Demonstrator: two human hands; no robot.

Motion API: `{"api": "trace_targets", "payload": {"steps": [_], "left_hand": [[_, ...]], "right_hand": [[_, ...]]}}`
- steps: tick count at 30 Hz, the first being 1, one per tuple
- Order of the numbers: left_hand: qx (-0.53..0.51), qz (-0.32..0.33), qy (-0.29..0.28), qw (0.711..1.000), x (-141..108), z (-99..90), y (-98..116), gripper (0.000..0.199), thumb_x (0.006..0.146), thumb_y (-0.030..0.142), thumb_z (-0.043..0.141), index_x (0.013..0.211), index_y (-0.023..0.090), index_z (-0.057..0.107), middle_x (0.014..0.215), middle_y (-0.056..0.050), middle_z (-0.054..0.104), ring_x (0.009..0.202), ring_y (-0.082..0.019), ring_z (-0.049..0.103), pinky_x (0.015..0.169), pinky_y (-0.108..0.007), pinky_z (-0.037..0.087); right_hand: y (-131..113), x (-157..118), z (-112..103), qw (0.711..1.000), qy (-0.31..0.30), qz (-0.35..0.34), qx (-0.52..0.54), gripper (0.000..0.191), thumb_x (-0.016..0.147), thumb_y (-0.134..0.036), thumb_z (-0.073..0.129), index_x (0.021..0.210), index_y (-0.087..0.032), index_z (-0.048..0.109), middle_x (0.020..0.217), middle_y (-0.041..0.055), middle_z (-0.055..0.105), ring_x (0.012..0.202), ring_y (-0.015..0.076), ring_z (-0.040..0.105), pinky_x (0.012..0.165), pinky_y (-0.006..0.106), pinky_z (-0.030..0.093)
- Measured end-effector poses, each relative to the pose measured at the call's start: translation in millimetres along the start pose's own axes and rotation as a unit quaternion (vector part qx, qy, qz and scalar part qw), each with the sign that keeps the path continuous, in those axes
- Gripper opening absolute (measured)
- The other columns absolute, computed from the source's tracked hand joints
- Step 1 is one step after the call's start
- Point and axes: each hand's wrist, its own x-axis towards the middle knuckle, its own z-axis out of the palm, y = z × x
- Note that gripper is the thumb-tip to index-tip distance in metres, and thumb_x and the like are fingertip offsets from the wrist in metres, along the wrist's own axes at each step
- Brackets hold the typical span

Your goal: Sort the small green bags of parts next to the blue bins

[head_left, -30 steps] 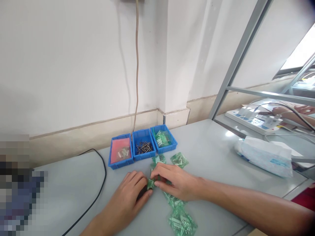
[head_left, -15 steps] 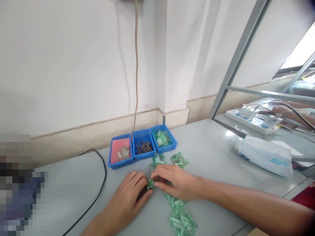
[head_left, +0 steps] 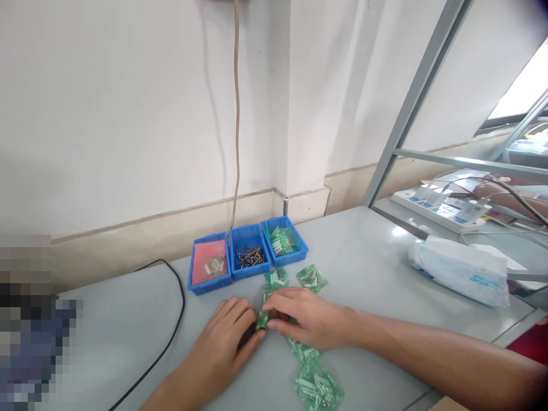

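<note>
Between my two hands a small green plastic bag [head_left: 262, 321] is pinched at the middle of the grey table. My left hand [head_left: 229, 337] has its fingers curled round the bag's left side. From the right, my right hand [head_left: 299, 317] grips the bag's other edge with thumb and fingertips. More green bags with small parts lie around my right hand: one [head_left: 311, 278] behind it, one [head_left: 317, 388] in front, others partly hidden under it. Behind my hands stand three blue bins: one with a pink sheet [head_left: 203, 262], one with screws [head_left: 250, 257], one with a green bag [head_left: 282, 240].
A black cable [head_left: 182, 308] curves over the table [head_left: 128, 319] at left. At right lie a white soft pack [head_left: 462, 274] and, past a metal frame [head_left: 406, 123], a power strip [head_left: 432, 211]. Another person's arm [head_left: 509, 197] shows beyond. A blurred figure is at far left.
My hands and the bag between them have barely moved. The other person's arm beyond the frame has shifted slightly.
</note>
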Motion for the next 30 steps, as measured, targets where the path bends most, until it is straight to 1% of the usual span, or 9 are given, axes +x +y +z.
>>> {"api": "trace_targets", "payload": {"steps": [12, 19, 25, 30], "left_hand": [[0.000, 0.001, -0.003, 1.000, -0.9, 0.9, -0.9, 0.013, 0.113, 0.027, 0.051, 0.104, 0.022, 0.058, 0.101, -0.005, 0.064, 0.093, -0.024, 0.058, 0.084, -0.038, 0.049], [-0.009, -0.002, -0.012, 1.000, -0.3, 1.0, -0.5, 0.009, 0.112, 0.025, 0.052, 0.104, 0.022, 0.056, 0.102, -0.004, 0.062, 0.094, -0.024, 0.057, 0.084, -0.038, 0.048], [-0.008, -0.004, -0.015, 1.000, -0.5, 1.2, -0.5, 0.009, 0.113, 0.025, 0.051, 0.106, 0.023, 0.057, 0.103, -0.005, 0.062, 0.094, -0.024, 0.056, 0.085, -0.038, 0.047], [-0.011, -0.002, -0.011, 1.000, -0.9, 1.5, -0.7, 0.010, 0.113, 0.025, 0.052, 0.104, 0.022, 0.056, 0.102, -0.004, 0.062, 0.093, -0.024, 0.056, 0.084, -0.038, 0.046]], "right_hand": [[0.8, -0.7, 0.2, 1.000, -0.005, -0.001, -0.007, 0.019, 0.111, -0.030, 0.054, 0.124, -0.019, 0.062, 0.105, 0.0085, 0.070, 0.097, 0.0212, 0.065, 0.087, 0.032, 0.052], [2.4, -0.7, 2.1, 1.000, 0.005, -0.010, -0.008, 0.020, 0.111, -0.031, 0.054, 0.124, -0.019, 0.062, 0.104, 0.0088, 0.070, 0.096, 0.0216, 0.066, 0.086, 0.031, 0.053], [1.1, 0.3, 0.6, 1.000, -0.002, -0.011, -0.011, 0.019, 0.111, -0.031, 0.054, 0.121, -0.018, 0.063, 0.103, 0.0084, 0.070, 0.095, 0.0215, 0.065, 0.087, 0.032, 0.052], [-0.5, 1.1, -1.2, 1.000, -0.011, -0.015, -0.016, 0.018, 0.111, -0.032, 0.054, 0.116, -0.017, 0.063, 0.098, 0.0072, 0.068, 0.091, 0.0211, 0.063, 0.085, 0.032, 0.051]]}}
